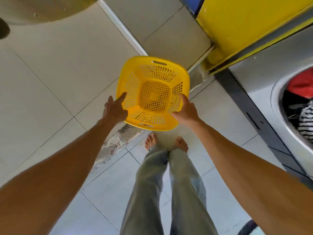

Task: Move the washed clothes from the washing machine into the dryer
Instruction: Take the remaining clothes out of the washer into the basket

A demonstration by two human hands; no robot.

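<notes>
Both bare arms reach down to a yellow basket (153, 94) above the floor: right hand (186, 109) grips its rim, left hand (115, 109) touches it, fingers loosely extended. Clothes (303, 102) sit in the washing machine (271, 85), right of the basket.

Basket (153, 68) btwn hands; clothes (303, 102) in washer (264, 85), prob. right.

Your basket (153, 94) reads bright yellow, lattice-perforated. Drum load: a red garment (303, 85), a black-and-white striped garment (306, 121). Washing machine (264, 92) front silver-grey. Cabinet (245, 22) above it yellow. Floor tiles (55, 68) pale beige; your trousers (169, 192) grey-green
</notes>
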